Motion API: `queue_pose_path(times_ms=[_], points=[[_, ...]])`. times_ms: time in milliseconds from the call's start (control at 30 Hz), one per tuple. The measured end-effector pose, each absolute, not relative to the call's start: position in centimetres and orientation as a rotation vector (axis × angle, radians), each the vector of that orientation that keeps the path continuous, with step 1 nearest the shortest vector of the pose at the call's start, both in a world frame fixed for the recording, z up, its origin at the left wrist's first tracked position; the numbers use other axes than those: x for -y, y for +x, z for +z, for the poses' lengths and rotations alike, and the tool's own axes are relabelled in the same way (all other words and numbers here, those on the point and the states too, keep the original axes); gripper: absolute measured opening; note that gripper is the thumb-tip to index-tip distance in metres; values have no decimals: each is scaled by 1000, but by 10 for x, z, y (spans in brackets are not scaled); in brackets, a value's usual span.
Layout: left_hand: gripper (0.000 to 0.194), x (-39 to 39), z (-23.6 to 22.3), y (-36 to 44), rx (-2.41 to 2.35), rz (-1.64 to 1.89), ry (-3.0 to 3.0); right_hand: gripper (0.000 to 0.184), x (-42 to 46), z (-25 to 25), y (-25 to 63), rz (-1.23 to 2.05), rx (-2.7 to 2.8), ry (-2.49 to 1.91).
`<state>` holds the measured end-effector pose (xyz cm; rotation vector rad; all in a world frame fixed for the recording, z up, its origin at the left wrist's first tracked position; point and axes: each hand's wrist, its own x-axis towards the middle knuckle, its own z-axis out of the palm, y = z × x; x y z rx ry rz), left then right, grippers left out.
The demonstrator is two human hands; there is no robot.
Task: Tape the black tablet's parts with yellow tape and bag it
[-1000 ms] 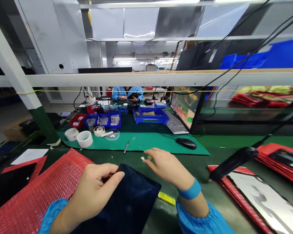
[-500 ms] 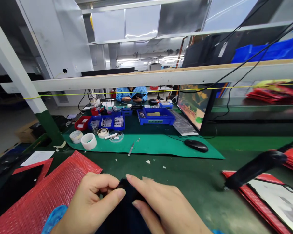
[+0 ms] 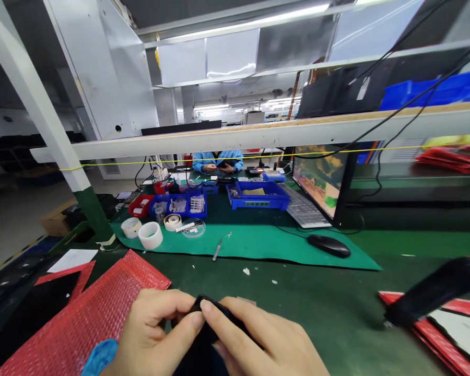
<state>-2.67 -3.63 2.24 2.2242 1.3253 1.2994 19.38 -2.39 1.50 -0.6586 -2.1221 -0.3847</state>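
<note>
A dark, glossy-looking flat panel (image 3: 199,355) stands tilted at the bottom centre, its near part cut off by the frame; its exact kind cannot be made out. My left hand (image 3: 151,331) pinches its upper left corner between thumb and bent fingers. Over the top edge and right side lies my right hand (image 3: 266,334), index fingertip pressed at the corner by the left thumb, its own thumb partly hidden behind the fingers. A red bubble-wrap bag (image 3: 97,308) lies just left of my left hand.
Ahead, a green mat (image 3: 258,245) bears tweezers (image 3: 218,249), tape rolls (image 3: 150,235), a mouse (image 3: 329,245) and blue bins (image 3: 258,196). A monitor (image 3: 321,180) stands behind. At right, a black arm (image 3: 434,287) overhangs red bags (image 3: 434,339). A co-worker (image 3: 218,161) sits opposite.
The view has shifted, so the bench appears lower and further right. My right index finger has moved onto the panel's top corner, close to my left thumb; my left hand keeps its pinch.
</note>
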Motion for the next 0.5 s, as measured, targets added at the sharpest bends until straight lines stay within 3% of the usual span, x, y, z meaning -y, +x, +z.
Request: queue_pose_path(times_ms=[233,500], points=[[33,40,22,-23,-1367,1386,2196,35,23,20,193,-428,2107,-651],[18,43,15,-24,-1401,1466,2200,35,24,21,193,-456,2087,-655]])
